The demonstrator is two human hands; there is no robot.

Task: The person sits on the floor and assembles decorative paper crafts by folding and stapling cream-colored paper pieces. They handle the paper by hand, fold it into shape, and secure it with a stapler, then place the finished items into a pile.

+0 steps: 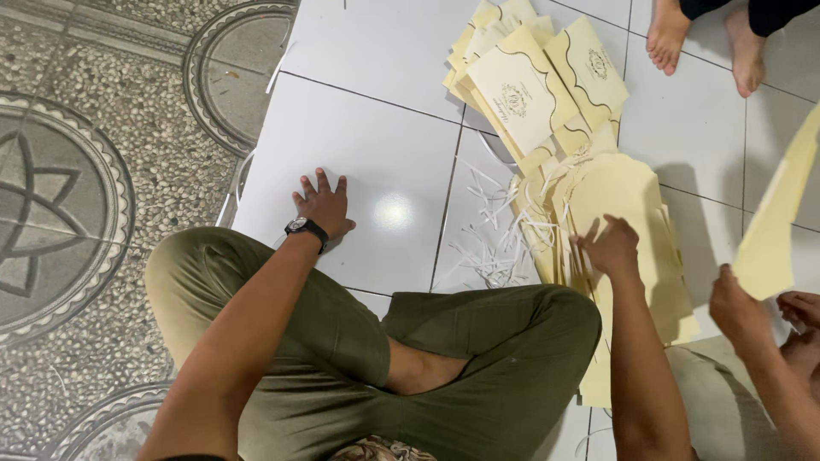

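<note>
Sorting cream card sheets (628, 213) on floor
L hand (323, 205) spread flat on tile (376, 162); R hand (611, 246) fingering stack w/ paper strips (500, 243) beside

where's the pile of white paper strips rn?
Head view, centre: the white paper strips lie on the white tile floor, just left of the cream envelope stack under the right hand, in front of the knee.

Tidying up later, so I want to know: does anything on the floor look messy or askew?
Yes. Thin white paper strips lie scattered loose on the tile beside the cream envelope pile, which is fanned out unevenly. The right hand rests on that pile; the left hand lies flat on bare tile.
</note>
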